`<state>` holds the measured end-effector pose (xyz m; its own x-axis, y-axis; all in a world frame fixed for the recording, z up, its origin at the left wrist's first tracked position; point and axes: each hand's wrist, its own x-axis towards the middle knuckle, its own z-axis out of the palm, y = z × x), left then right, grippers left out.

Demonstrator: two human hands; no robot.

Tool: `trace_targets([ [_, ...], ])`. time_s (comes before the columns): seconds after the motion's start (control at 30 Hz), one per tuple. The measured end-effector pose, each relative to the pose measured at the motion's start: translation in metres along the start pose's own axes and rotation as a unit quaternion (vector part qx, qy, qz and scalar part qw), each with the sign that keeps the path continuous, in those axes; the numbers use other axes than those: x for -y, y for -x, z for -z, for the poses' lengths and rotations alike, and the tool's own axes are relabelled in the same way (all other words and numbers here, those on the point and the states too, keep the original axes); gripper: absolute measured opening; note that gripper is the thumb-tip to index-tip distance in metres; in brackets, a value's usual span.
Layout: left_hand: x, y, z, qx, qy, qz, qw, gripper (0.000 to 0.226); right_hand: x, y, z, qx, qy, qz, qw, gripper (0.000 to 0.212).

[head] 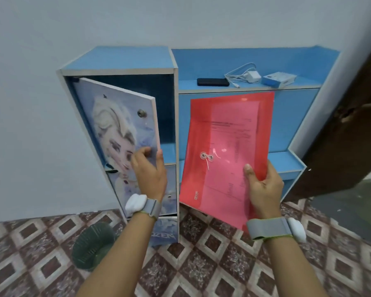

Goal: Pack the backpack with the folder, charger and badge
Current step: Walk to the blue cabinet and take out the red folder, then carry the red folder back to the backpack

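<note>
My right hand (262, 187) grips the lower right part of a red translucent folder (225, 144) with papers inside and a string clasp, held up in front of the blue cabinet. My left hand (150, 170) holds the lower free edge of the cabinet's printed door (116, 123), which stands partly ajar. A white charger (252, 76) with its coiled cable lies on the cabinet's upper shelf. No backpack or badge is in view.
The blue cabinet (298, 116) stands against a pale wall. On its shelf lie a black phone (212, 82) and a small blue box (278, 78). A dark wooden door (351, 129) stands at the right. A green ribbed bin (92, 247) sits on the patterned tile floor.
</note>
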<state>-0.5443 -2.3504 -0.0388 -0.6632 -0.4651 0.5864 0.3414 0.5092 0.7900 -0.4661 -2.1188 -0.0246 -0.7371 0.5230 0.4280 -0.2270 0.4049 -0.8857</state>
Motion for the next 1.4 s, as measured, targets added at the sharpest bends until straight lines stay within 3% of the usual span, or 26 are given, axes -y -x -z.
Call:
trace_targets([
  [0.1,0.004,-0.011,-0.038,0.030,-0.022,0.000,0.999,0.017,-0.015,-0.015,0.007,0.009,0.015,-0.003,1.000,0.021],
  [0.23,0.009,-0.034,-0.071,0.038,-0.047,0.008,0.998,0.026,-0.025,-0.031,0.004,0.011,0.024,0.001,1.000,0.031],
  [0.5,0.021,-0.070,-0.096,0.086,-0.095,0.001,0.992,0.021,-0.040,-0.049,-0.013,0.032,0.040,-0.003,0.999,0.028],
  [0.73,0.029,-0.069,-0.101,0.063,-0.096,-0.082,0.990,0.019,-0.043,-0.060,-0.025,0.031,0.044,-0.009,0.999,0.026],
  [0.93,0.027,-0.068,-0.102,0.079,-0.078,-0.005,0.994,0.021,-0.045,-0.063,-0.031,0.040,0.023,-0.020,0.999,0.028],
  [1.13,-0.009,-0.016,-0.130,0.085,-0.076,-0.026,0.993,0.036,-0.050,-0.078,-0.021,0.036,-0.019,-0.029,0.999,0.021],
  [1.23,-0.017,-0.003,-0.160,0.158,-0.004,0.060,0.986,0.039,-0.057,-0.091,-0.003,0.035,-0.041,-0.030,0.998,0.017],
  [1.33,-0.020,-0.001,-0.194,0.262,0.107,0.273,0.920,0.036,-0.070,-0.108,0.022,0.040,-0.063,-0.027,0.997,0.018],
  [1.4,-0.019,0.008,-0.221,0.293,0.142,0.322,0.889,0.018,-0.082,-0.121,0.044,0.041,-0.063,-0.022,0.997,0.020],
])
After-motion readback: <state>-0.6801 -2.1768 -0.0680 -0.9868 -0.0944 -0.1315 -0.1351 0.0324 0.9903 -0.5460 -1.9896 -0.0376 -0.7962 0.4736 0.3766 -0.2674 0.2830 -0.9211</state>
